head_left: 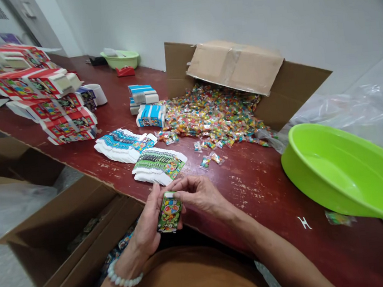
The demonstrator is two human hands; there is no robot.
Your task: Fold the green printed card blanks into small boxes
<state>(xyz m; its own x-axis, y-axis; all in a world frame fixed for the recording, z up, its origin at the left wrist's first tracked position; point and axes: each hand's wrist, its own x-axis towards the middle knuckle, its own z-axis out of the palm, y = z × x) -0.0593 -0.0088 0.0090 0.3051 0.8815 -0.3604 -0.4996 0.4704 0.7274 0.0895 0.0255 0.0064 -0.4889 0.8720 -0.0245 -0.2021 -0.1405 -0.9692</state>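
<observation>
My left hand [149,223] grips a small green candy box [170,213] by its sides, close to my body at the table's front edge. At the top of that box my right hand [202,195] has its thumb and fingers pressed on the white end flap. Just beyond my hands, flat green cartons [159,164] lie fanned out in a row. Behind them spreads a similar fan of flat blue cartons [123,144]. Small clear candy packets [210,160] lie to the right of the green cartons.
A large cardboard box [234,63] lies tipped, with a heap of candy packets [212,116] spilling out. Bundled blue cartons [150,116] and stacked red cartons [69,122] stand leftward. A green basin [352,172] sits right. Open cardboard boxes [63,225] stand below the table at left.
</observation>
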